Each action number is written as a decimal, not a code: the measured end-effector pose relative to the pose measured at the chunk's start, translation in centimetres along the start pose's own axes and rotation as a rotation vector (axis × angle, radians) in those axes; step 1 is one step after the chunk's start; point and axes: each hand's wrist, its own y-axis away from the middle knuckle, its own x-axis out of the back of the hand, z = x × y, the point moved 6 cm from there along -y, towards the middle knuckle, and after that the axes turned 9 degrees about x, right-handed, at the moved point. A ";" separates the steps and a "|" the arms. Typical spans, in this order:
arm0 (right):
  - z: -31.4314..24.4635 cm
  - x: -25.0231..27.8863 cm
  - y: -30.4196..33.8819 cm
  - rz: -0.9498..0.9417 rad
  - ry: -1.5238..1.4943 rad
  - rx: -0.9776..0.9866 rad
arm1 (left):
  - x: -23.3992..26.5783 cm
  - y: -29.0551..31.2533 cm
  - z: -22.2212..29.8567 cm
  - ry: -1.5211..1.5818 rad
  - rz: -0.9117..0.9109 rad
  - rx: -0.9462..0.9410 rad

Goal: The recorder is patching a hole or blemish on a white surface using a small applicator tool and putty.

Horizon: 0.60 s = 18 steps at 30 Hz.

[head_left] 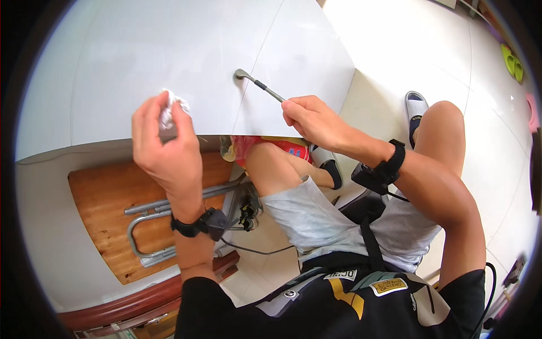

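Observation:
My left hand [166,141] is raised over the near edge of a white tabletop [152,51]. Between its thumb and fingers it pinches a crumpled white tissue [168,112]. My right hand [310,118] is closed around the handle end of a grey metal ratchet wrench [270,91] with dark bands on its shaft. The wrench's round head [241,74] points away to the left, over a seam in the white surface; whether it touches the surface I cannot tell. My right fingers hide the end of the handle.
Under the near edge, a wooden folding table [96,203] with grey metal legs [152,217] leans at the left. A red package [294,148] lies beside my knee. Green slippers [512,63] rest on the pale tiled floor at the far right. Cables run from devices on both wrists.

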 end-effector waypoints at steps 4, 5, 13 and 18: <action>-1.2 1.4 -2.2 0.060 0.080 0.113 | -1.3 -2.3 0.8 -0.165 0.000 -0.152; -1.5 1.7 -2.6 0.094 0.082 0.149 | -1.7 -2.1 0.9 -0.202 -0.028 -0.222; 1.7 -1.4 -0.7 0.036 0.190 0.148 | -3.6 3.6 -1.2 -0.256 -0.512 -0.358; -1.3 2.0 -3.0 0.170 0.254 0.149 | -3.4 -0.3 1.2 -0.272 -0.379 -0.470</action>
